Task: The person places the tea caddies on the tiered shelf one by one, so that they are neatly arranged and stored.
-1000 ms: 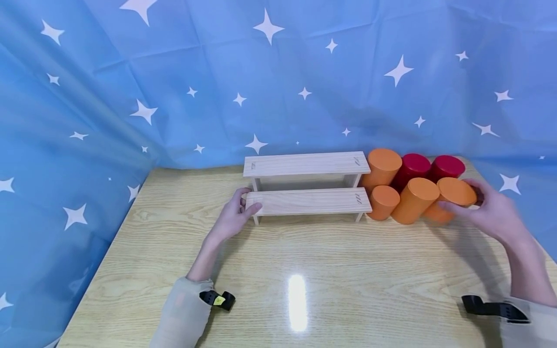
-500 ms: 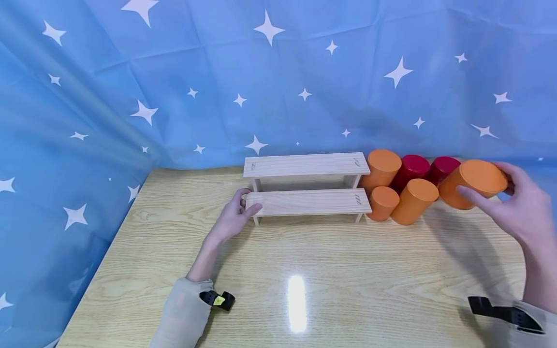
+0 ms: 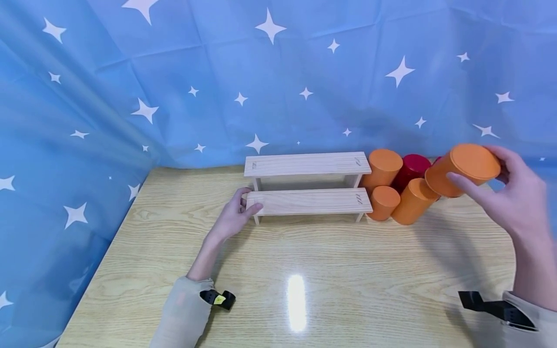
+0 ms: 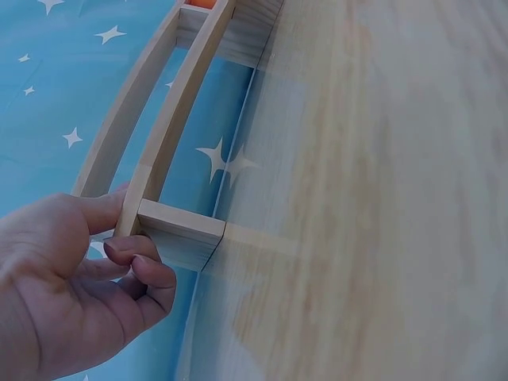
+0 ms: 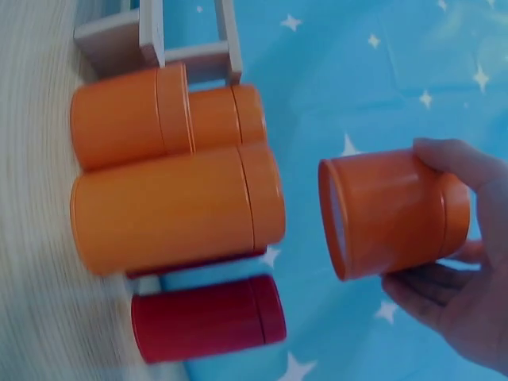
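My right hand [image 3: 522,200] grips an orange lidded canister [image 3: 450,174] by its side near the lid, lifted over the table and tilted. In the right wrist view its bottom rim points towards the other canisters, with a gap between. My left hand [image 3: 230,220] pinches the left end of the lower board of a pale two-step wooden shelf [image 3: 309,200]; the thumb lies on top. The left wrist view shows its fingers curled at the board's end, beside a leg [image 4: 186,226].
Right of the shelf stand a short orange canister [image 3: 383,203], a taller orange one [image 3: 409,208], another orange one [image 3: 383,166] behind, and a red one [image 3: 411,169]. A second red canister [image 5: 206,317] is mostly hidden in the head view. A blue star-patterned cloth [image 3: 304,72] hangs behind the table [image 3: 348,270].
My right hand has raised the orange canister from its place beside the others, first up and to the right, then slightly back left and higher. The left hand and shelf have stayed put.
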Demonstrator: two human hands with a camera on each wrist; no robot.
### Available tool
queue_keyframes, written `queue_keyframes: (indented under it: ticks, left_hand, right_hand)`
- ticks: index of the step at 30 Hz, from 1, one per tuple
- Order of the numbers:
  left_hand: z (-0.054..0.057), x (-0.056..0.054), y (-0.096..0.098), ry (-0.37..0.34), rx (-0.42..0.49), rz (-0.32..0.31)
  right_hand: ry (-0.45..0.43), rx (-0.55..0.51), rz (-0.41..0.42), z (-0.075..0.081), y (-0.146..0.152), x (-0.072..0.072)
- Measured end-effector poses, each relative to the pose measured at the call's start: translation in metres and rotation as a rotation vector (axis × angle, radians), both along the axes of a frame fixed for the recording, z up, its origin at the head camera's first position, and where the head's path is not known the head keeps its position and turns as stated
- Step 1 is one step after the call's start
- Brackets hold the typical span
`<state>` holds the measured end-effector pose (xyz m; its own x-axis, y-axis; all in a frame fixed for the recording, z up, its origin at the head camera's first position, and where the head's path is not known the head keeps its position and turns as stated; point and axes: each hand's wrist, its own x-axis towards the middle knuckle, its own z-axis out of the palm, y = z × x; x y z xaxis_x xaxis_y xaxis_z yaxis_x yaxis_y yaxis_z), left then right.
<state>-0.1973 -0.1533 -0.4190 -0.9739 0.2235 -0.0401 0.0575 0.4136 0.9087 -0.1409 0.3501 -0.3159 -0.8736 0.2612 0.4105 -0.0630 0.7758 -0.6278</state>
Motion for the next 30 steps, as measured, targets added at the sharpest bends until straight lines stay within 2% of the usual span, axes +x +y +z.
queue_keyframes:
  ticks: [9,20,30]
  left_hand:
    - [0.000,0.000,-0.001,-0.009,0.015,0.003]
    - [-0.002,0.000,0.000,-0.014,0.026,0.009]
    - [-0.001,0.000,0.001,-0.012,0.018,0.016]
  right_hand:
    - [0.041,-0.079,0.167,0.001,-0.030,-0.014]
    - [0.062,-0.087,0.329,-0.004,-0.068,-0.024]
    - [0.050,-0.062,0.413,-0.009,-0.099,-0.028]
